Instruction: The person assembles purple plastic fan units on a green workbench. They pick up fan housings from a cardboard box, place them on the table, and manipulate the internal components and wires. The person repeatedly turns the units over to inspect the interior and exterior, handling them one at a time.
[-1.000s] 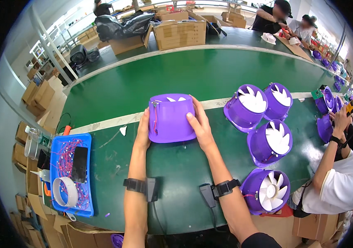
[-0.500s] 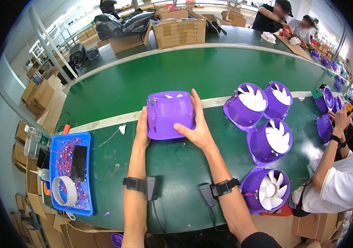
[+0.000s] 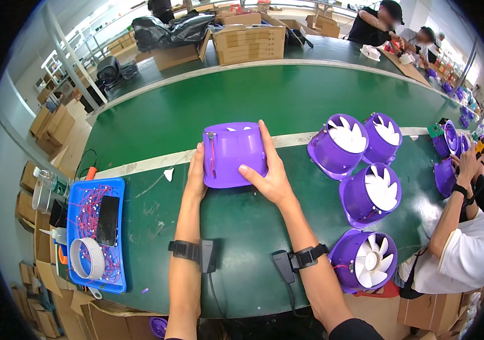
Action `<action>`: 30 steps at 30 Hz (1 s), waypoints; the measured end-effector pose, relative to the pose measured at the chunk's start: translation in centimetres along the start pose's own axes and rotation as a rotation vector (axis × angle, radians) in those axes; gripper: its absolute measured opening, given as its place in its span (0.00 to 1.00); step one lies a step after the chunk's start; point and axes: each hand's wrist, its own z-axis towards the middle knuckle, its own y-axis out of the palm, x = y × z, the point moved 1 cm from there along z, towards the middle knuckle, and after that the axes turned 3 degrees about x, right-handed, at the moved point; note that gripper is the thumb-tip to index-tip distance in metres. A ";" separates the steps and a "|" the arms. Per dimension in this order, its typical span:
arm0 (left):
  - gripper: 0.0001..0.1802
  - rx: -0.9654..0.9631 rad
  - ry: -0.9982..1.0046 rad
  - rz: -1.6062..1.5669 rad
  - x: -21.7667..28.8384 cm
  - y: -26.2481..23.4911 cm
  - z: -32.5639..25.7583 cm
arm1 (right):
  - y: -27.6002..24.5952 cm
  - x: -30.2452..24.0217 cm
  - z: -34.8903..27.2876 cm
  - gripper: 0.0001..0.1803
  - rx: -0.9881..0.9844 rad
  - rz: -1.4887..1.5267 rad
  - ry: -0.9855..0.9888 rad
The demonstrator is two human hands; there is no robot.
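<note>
Right hand (image 3: 274, 181) has slid its thumb leftward across the purple housing (image 3: 233, 158), left of similar fan units (image 3: 358, 198); its half-open fingers and the left hand (image 3: 195, 177) clasp opposite sides, probably for steadiness.

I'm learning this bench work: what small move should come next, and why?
Probably ease the purple housing rightward: the left hand and right hand already flank it, and four similar white-bladed fan units stand on that side of the green table.
</note>
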 end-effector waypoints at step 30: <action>0.18 0.291 0.346 0.429 1.8 0.5 -0.3 | -0.1 1.7 0.4 0.34 0.142 0.230 0.050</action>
